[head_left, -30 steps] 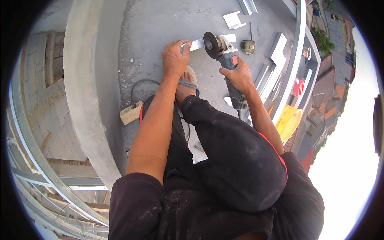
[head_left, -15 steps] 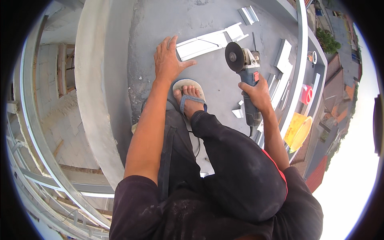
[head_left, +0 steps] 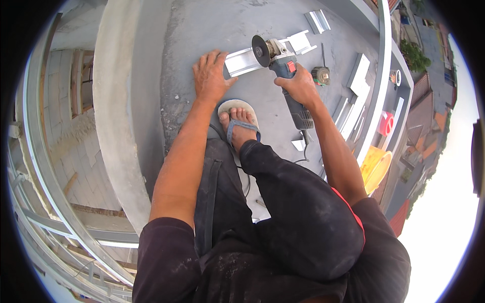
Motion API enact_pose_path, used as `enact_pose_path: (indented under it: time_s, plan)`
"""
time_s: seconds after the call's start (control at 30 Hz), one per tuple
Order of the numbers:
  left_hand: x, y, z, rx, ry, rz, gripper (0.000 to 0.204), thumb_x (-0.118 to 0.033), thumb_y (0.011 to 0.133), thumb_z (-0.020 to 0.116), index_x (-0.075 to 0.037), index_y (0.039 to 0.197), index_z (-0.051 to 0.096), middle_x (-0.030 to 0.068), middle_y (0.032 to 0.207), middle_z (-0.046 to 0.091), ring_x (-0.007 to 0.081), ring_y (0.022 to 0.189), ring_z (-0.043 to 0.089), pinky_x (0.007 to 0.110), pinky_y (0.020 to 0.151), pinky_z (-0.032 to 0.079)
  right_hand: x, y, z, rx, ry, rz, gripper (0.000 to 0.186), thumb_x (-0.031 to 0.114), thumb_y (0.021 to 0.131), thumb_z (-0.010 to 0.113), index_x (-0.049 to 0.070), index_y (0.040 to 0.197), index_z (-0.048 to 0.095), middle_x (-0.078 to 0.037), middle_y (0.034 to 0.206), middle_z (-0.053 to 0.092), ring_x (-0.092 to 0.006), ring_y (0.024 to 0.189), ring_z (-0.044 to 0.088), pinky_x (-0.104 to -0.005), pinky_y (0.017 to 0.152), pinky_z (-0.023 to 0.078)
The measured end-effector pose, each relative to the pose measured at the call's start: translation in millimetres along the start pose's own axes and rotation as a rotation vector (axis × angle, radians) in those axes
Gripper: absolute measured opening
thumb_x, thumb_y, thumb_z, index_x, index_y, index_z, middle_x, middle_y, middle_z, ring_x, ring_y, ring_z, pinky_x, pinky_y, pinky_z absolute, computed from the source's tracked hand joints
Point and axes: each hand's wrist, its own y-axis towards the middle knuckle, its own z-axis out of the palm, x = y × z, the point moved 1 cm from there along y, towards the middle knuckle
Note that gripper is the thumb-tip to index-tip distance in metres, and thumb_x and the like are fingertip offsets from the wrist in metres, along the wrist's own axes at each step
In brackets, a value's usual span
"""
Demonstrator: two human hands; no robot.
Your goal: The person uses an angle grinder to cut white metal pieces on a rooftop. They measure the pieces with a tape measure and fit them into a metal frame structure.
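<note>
Left hand (head_left: pixel 209 76) spread wide, thumb well apart from fingers, at the left end of the channel (head_left: pixel 241 61); that end sits between thumb and fingers. Can't tell if it presses on the metal; no closed grip seen. Channel is white/silver, lies on the grey floor (head_left: pixel 199 22) ahead of the foot (head_left: pixel 240 123), which is in a sandal (head_left: pixel 223 108).

Right hand (head_left: pixel 300 90) closed around the body of the grinder (head_left: pixel 283 67), thumb on the near side. Grinder tilted, head up and left, cord (head_left: pixel 306 151) trailing from its rear. Dark disc (head_left: pixel 260 50) overlaps the channel in view; can't tell whether it touches. Part of the channel is hidden behind the grinder.

Beyond the grinder head: notched offcut (head_left: pixel 301 42), then a ribbed offcut (head_left: pixel 318 21) farther off. Small round tool (head_left: pixel 321 76) right of the grinder, details unclear. More strips (head_left: pixel 359 76) lie farther right, beside a long rail (head_left: pixel 380 86). Yellow bucket (head_left: pixel 375 166) past the rail.
</note>
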Motion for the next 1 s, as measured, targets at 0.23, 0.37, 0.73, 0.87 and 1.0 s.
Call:
enact_pose_path:
  time_s: [0.23,0.37,0.73,0.87,1.0]
  plan:
    - [-1.9,-1.3,1.5,-0.015,-0.026,-0.018,0.078,-0.029,0.073,0.096,-0.017,0.144,0.065,0.0053,0.15,0.059,0.0295,0.141,0.05,0.051,0.113,0.04,5.1,10.5,3.4,-0.04,-0.089,-0.036,0.066,0.04,0.072,0.083,-0.011,0.112,0.067,-0.029,0.104,0.074,-0.0422,0.101,0.073,-0.0475,0.095,0.055]
    - [-2.9,-1.4,1.6,0.0,-0.019,-0.029,0.079,-0.029,0.073,0.096,-0.016,0.144,0.064,0.0057,0.151,0.058,0.0295,0.142,0.05,0.051,0.114,0.04,8.1,11.3,1.0,-0.007,-0.096,-0.02,0.071,0.04,0.073,0.082,-0.015,0.115,0.064,-0.034,0.11,0.072,-0.0464,0.107,0.072,-0.0491,0.099,0.055]
    - [-3.5,2.0,0.9,0.006,-0.03,-0.017,0.08,-0.027,0.073,0.097,-0.015,0.144,0.063,0.0074,0.15,0.058,0.0306,0.142,0.05,0.052,0.115,0.041,-1.7,-3.0,2.0,-0.02,0.099,-0.008,0.06,0.034,0.077,0.084,-0.01,0.113,0.066,-0.025,0.102,0.074,-0.0356,0.092,0.075,-0.0451,0.085,0.059]
    - [6.4,-9.0,-8.1,0.017,-0.117,-0.103,0.087,-0.024,0.074,0.098,-0.016,0.151,0.058,0.0059,0.153,0.057,0.0286,0.146,0.047,0.051,0.121,0.039,-2.8,-35.4,-29.0,-0.075,0.494,0.09,0.034,0.024,0.084,0.082,-0.003,0.1,0.069,-0.008,0.081,0.07,-0.0162,0.066,0.07,-0.0329,0.063,0.056]
    - [20.3,-39.8,-34.3,0.012,-0.098,-0.11,0.089,-0.021,0.077,0.096,-0.014,0.154,0.053,0.0097,0.157,0.053,0.032,0.147,0.046,0.053,0.122,0.039,-34.7,-59.5,-73.9,-0.218,0.579,0.126,0.032,0.024,0.086,0.081,-0.002,0.099,0.068,-0.007,0.081,0.068,-0.0163,0.065,0.07,-0.0313,0.06,0.056]
